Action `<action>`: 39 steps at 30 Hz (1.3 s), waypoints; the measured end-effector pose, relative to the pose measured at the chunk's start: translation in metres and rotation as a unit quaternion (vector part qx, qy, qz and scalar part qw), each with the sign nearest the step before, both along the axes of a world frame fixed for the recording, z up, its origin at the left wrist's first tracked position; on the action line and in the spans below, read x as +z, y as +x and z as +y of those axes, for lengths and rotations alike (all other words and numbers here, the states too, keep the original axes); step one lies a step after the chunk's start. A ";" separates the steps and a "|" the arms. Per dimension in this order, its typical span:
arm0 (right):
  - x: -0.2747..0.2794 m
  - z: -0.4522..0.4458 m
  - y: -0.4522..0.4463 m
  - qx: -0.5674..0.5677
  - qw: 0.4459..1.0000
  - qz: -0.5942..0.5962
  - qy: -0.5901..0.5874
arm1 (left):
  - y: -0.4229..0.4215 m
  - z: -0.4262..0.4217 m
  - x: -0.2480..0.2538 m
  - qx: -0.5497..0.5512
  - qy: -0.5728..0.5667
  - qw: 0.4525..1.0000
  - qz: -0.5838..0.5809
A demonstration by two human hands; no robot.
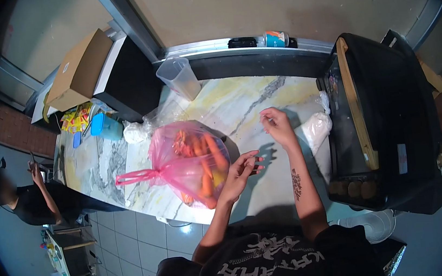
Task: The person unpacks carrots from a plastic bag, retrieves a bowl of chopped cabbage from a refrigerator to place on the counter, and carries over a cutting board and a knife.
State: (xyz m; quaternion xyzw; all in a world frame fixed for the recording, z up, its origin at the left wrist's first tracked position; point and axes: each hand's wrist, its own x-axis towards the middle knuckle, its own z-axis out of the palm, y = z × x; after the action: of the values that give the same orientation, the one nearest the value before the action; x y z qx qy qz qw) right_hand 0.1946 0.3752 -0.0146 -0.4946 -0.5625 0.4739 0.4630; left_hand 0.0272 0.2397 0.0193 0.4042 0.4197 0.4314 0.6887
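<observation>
A knotted pink plastic bag [180, 159] lies on the marble-patterned counter, its handles pointing left. Carrots [207, 186] show through the thin film, along with a red bunch and something yellow. My left hand [242, 172] hovers by the bag's right side, fingers loosely spread and holding nothing. Farther forward and to the right, my right hand [276, 123] is raised over the counter with bent fingers apart and nothing in it. A small bag of white powder [317, 130] sits to the right of that hand.
A large black appliance [388, 124] stands on the right. At the back are a clear plastic jug [180, 78], a blue-lidded container [106, 127] and a cardboard box [80, 68]. A can [276, 39] rests on the ledge. Another person [31, 195] stands at left.
</observation>
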 end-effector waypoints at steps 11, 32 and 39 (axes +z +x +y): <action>0.015 -0.120 -0.150 0.189 0.938 -0.081 0.278 | -0.079 -0.071 0.041 0.481 0.215 0.833 0.172; 0.024 -0.087 -0.035 -0.124 0.971 -0.067 0.196 | -0.112 0.004 0.030 0.006 0.330 0.822 0.464; 0.060 -0.099 -0.040 -0.156 0.930 -0.253 0.217 | -0.079 0.024 0.014 -0.067 0.370 0.842 0.387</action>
State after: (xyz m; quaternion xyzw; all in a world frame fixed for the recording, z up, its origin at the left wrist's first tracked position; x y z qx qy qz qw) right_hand 0.1546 0.2757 0.0452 -0.5672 -0.6655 0.1212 0.4697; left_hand -0.0521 0.2635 0.0333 0.7902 0.4333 0.3156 0.2970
